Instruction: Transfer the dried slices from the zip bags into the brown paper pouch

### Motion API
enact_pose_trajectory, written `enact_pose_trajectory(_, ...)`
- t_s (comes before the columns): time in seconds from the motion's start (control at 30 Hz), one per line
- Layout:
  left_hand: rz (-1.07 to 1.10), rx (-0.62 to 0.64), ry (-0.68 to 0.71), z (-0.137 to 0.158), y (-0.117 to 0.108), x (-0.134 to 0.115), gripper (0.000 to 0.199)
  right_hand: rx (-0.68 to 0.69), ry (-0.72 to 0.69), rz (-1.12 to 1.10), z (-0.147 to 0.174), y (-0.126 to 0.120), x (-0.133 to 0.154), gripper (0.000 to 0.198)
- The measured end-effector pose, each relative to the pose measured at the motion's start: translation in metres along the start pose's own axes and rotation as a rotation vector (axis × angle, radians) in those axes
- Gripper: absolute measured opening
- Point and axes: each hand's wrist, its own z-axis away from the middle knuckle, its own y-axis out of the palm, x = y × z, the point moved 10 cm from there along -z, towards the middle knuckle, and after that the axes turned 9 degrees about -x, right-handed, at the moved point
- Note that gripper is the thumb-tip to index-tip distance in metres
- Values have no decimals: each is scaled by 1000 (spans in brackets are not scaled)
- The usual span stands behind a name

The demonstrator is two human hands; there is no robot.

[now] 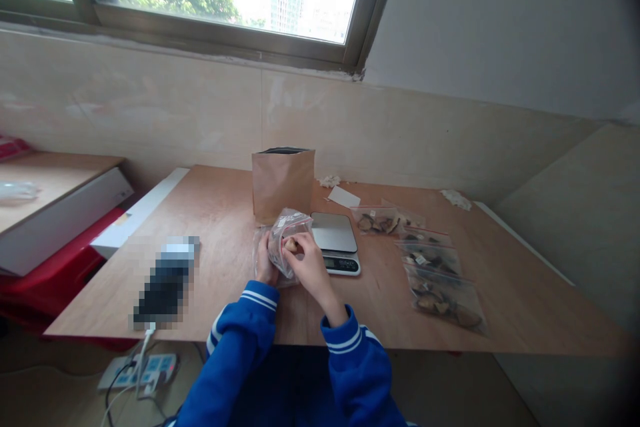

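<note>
My left hand (265, 260) is closed round the side of a transparent zip bag (289, 220), its fingers partly hidden behind the plastic. At the bag's mouth, my right hand (306, 263) pinches a small light-brown piece (291, 246), perhaps a dried mushroom slice; its exact kind is too small to tell. Just right of the bag sits a kitchen scale (334, 233) with a bare metal plate and a dark display. Behind my hands an open brown paper pouch (283, 181) stands upright.
Several zip bags of dried brown slices lie to the right, including a near one (445, 300) and a far one (377, 220). A white card (344, 197) lies behind the scale. At left is a blurred dark phone-like object (167, 283) with a cable; a power strip (140, 371) is below.
</note>
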Motion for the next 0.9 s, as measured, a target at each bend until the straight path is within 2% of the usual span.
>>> enact_pose_trajectory(0.2, 27, 2, 8, 1, 1, -3, 31, -59, -5, -164, -16, -24, 18, 12)
enact_pose_trajectory(0.3, 1, -5, -3, 0, -1, -2, 34, -153, -83, -243, -46, -46, 38, 16)
enact_pose_trajectory(0.4, 3, 1, -31, 0, -2, 1, 37, -269, -253, -238, -92, -62, 72, 16)
enact_pose_trajectory(0.53, -7, -32, -7, -1, -6, 0, 36, -256, -442, -174, -162, -45, 106, 19)
enact_pose_trajectory(0.67, -18, -55, 15, -2, -9, -1, 34, -168, -520, -46, -209, -6, 109, 15)
enact_pose_trajectory(0.8, 0, -61, 13, -2, -9, -1, 34, -53, -553, 67, -214, 26, 98, 11)
enact_pose_trajectory(0.9, 0, -75, 7, -3, -9, 0, 32, -11, -552, 114, -205, 34, 92, 13)
